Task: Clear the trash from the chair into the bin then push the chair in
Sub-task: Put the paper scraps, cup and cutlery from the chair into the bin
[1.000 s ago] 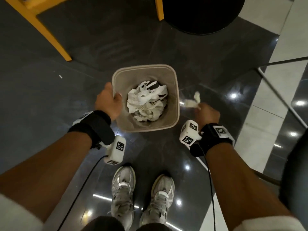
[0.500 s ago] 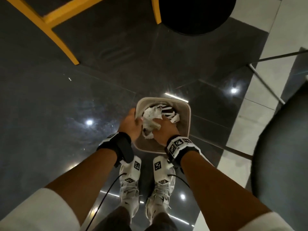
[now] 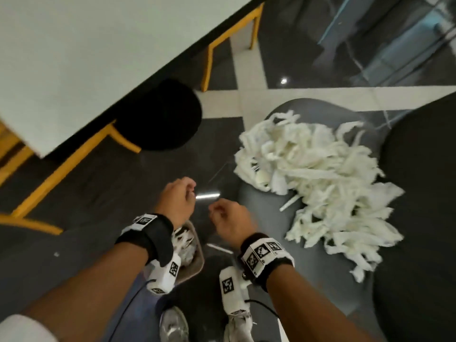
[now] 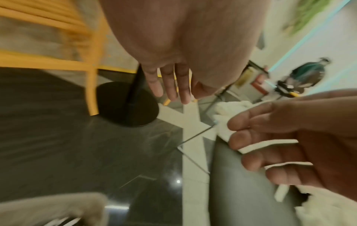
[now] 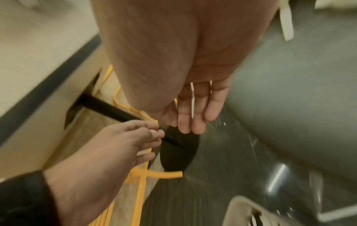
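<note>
Centrally, the shredded paper trash point(image 3: 318, 178) lay heaped on the grey chair seat point(image 3: 278, 215), spreading from its far edge toward its near right edge, one strip point(image 3: 290, 203) lying loose beside the heap. By appearance the material was light, soft and loosely tangled; it would probably compress readily, shed strips when lifted, and be best gathered from beneath at the heap's near edge. Both hands hovered apart off the seat's left edge, above the floor. Neither the left hand point(image 3: 178, 199) nor the right hand point(image 3: 230, 222) held anything; fingers hung relaxed. Below them, beside the seat's near-left corner, stood the bin point(image 3: 196, 261), already containing paper. A black pedestal base point(image 3: 160, 117) and table point(image 3: 81, 58) lay beyond.
</note>
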Demonstrator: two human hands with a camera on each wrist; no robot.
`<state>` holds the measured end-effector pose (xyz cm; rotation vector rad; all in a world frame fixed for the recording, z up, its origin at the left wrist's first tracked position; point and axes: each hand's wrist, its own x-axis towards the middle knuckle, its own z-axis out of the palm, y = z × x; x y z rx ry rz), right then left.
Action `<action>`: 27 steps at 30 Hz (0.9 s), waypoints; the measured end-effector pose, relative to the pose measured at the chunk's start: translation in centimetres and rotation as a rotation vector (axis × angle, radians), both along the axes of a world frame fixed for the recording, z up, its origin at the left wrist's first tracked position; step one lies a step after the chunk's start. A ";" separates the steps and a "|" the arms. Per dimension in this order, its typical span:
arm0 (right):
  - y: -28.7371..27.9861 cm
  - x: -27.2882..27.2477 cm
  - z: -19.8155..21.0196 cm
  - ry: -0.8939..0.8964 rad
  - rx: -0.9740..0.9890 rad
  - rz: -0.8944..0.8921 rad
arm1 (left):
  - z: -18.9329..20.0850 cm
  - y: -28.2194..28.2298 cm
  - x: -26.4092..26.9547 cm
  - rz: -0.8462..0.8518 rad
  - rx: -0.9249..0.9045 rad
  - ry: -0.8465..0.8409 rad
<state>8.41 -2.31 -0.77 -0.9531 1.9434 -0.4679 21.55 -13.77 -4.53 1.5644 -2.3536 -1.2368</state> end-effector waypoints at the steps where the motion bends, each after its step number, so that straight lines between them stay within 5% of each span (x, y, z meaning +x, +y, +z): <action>1: 0.2 -2.2 0.6 0.033 -0.021 -0.025 | 1.0 -0.1 -2.9 -0.077 -0.050 0.015; 7: 4.0 -13.0 0.3 0.187 -0.042 -0.075 | 3.2 1.0 -17.0 -0.267 -0.137 0.040; 15: 6.6 -21.5 0.2 0.384 -0.137 -0.083 | 1.9 2.3 -27.2 -0.371 -0.172 -0.065; 18: 6.7 -23.2 0.1 0.438 -0.178 -0.075 | 1.3 2.6 -29.3 -0.300 -0.090 -0.068; 23: 6.0 -25.2 0.8 0.656 -0.183 -0.096 | 1.6 3.2 -28.8 -0.173 -0.026 0.171; 27: 5.6 -25.7 1.6 0.650 -0.156 0.017 | 4.5 3.6 -26.9 -0.164 0.056 0.403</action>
